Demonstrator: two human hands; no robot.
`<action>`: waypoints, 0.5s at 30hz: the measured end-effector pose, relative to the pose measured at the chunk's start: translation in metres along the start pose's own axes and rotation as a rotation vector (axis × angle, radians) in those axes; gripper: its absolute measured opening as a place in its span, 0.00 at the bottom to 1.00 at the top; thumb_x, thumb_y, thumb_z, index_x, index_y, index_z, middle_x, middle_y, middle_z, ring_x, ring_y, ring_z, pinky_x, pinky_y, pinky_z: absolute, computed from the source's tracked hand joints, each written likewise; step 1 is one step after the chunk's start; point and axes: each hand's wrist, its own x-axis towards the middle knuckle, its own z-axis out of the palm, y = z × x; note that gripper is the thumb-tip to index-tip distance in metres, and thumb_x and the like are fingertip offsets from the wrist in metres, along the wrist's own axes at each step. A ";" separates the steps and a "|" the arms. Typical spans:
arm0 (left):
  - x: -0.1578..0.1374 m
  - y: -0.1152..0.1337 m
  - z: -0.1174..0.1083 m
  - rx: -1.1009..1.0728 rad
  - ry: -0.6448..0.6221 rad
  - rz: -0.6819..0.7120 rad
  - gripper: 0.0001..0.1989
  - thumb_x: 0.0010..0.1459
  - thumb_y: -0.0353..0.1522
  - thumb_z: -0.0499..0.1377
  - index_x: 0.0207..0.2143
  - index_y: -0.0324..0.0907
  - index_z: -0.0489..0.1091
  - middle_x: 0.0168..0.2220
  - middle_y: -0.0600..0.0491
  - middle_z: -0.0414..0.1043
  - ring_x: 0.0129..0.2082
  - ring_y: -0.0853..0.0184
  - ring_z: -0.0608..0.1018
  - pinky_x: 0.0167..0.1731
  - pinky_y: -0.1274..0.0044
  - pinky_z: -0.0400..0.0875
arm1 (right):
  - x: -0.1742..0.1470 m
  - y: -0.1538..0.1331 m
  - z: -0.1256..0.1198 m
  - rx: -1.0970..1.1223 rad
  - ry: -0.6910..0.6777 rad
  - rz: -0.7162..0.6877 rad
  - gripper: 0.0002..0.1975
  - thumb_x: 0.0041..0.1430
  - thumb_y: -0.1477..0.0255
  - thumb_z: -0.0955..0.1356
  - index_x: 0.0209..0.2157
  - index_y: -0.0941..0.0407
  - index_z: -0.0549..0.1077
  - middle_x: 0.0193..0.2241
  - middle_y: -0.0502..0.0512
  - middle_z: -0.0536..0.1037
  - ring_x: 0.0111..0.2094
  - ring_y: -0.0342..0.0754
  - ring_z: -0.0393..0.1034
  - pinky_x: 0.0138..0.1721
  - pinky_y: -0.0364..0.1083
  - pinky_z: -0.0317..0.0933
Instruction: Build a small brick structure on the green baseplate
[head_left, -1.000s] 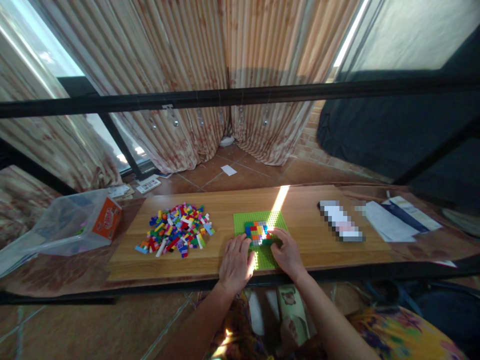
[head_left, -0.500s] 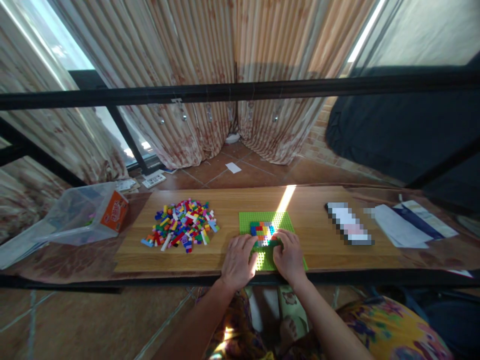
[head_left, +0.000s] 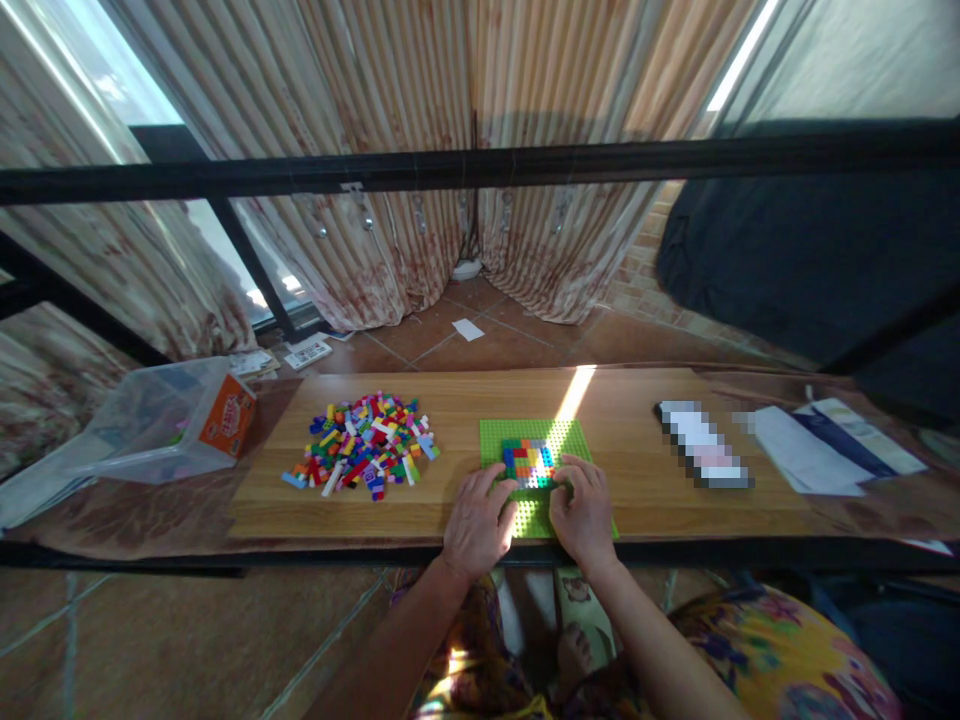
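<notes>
Green baseplate (head_left: pixel 491 431) lies by the near edge of the table (head_left: pixel 630 420), bearing a multicoloured brick patch (head_left: pixel 525 461). The left hand (head_left: pixel 478 518) and right hand (head_left: pixel 585 508) flank the patch; whether either grip is closed on it, I cannot tell. Uneven pressing could loosen it.

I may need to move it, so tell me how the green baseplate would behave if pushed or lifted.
The green baseplate is probably light, as it looks thin. Lying flat on the wooden board, it would likely slide rather than tip. Lifted by one edge, it might flex, though the joined bricks on it may stiffen that part.
</notes>
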 end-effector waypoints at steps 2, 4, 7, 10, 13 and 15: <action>0.000 0.000 0.000 -0.010 -0.004 0.005 0.11 0.62 0.31 0.52 0.47 0.44 0.68 0.53 0.48 0.65 0.52 0.61 0.68 0.54 0.65 0.65 | 0.000 0.000 -0.001 0.005 -0.001 -0.013 0.10 0.50 0.83 0.61 0.28 0.53 0.64 0.39 0.58 0.72 0.48 0.54 0.63 0.49 0.56 0.60; 0.001 0.001 -0.001 -0.016 -0.008 0.007 0.11 0.62 0.31 0.52 0.46 0.43 0.68 0.52 0.48 0.66 0.52 0.61 0.68 0.54 0.65 0.65 | 0.000 -0.001 -0.001 0.007 0.000 -0.018 0.09 0.51 0.83 0.61 0.27 0.53 0.64 0.38 0.58 0.72 0.47 0.53 0.63 0.48 0.55 0.60; 0.002 0.002 -0.002 -0.011 -0.013 0.005 0.12 0.62 0.31 0.51 0.46 0.43 0.68 0.52 0.48 0.67 0.51 0.60 0.68 0.53 0.64 0.65 | 0.001 -0.001 0.000 0.015 -0.001 -0.012 0.10 0.51 0.83 0.61 0.27 0.53 0.65 0.37 0.58 0.73 0.46 0.53 0.64 0.48 0.55 0.61; 0.002 0.002 -0.003 -0.005 -0.014 0.007 0.12 0.62 0.31 0.51 0.46 0.44 0.68 0.51 0.47 0.67 0.51 0.60 0.69 0.53 0.64 0.65 | 0.001 -0.001 0.000 0.023 -0.013 0.003 0.10 0.52 0.83 0.61 0.26 0.53 0.65 0.37 0.57 0.73 0.46 0.53 0.64 0.47 0.55 0.61; 0.002 0.003 -0.003 -0.003 -0.009 0.000 0.11 0.62 0.31 0.52 0.46 0.44 0.68 0.51 0.48 0.66 0.50 0.60 0.69 0.53 0.64 0.65 | 0.002 0.000 0.001 0.021 -0.024 0.012 0.10 0.53 0.82 0.60 0.26 0.53 0.65 0.37 0.58 0.73 0.46 0.53 0.64 0.47 0.55 0.60; 0.002 0.003 -0.003 -0.006 -0.011 -0.006 0.11 0.62 0.31 0.52 0.45 0.44 0.69 0.51 0.48 0.66 0.50 0.61 0.69 0.52 0.65 0.66 | 0.002 0.001 0.002 0.020 -0.039 0.015 0.10 0.54 0.82 0.60 0.26 0.53 0.65 0.37 0.58 0.74 0.45 0.53 0.64 0.47 0.55 0.60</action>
